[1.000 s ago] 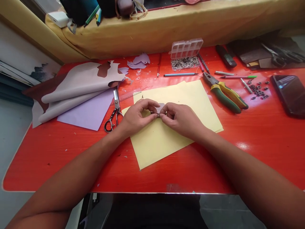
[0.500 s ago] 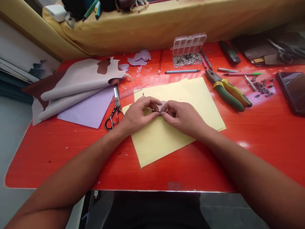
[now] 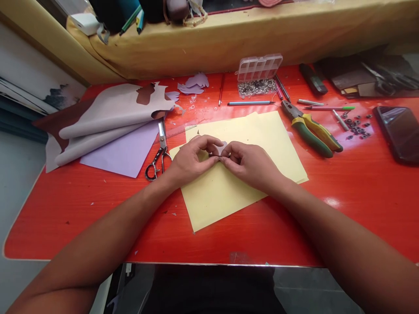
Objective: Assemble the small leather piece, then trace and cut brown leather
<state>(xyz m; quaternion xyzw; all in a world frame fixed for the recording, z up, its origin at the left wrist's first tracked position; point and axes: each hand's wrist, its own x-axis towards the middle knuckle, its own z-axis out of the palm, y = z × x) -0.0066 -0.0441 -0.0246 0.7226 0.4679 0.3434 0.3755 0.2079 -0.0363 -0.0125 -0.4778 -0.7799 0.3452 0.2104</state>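
My left hand (image 3: 190, 159) and my right hand (image 3: 250, 163) meet fingertip to fingertip over a yellow paper sheet (image 3: 229, 192) on the red table (image 3: 360, 200). Both pinch a small pale lilac piece (image 3: 223, 147) with a tiny metal ring at its lower edge. The fingers of each hand are curled and pressed together on it. Most of the piece is hidden behind my fingers.
Scissors (image 3: 159, 152) lie left of the hands beside lilac and grey sheets (image 3: 114, 126). Pliers (image 3: 310, 128), pens, a clear box of metal rings (image 3: 258, 74), loose dark eyelets (image 3: 356, 126) and a phone (image 3: 397, 133) lie to the right.
The hands stay together on the small piece; only the fingers shift slightly. The view moves a little with my head.
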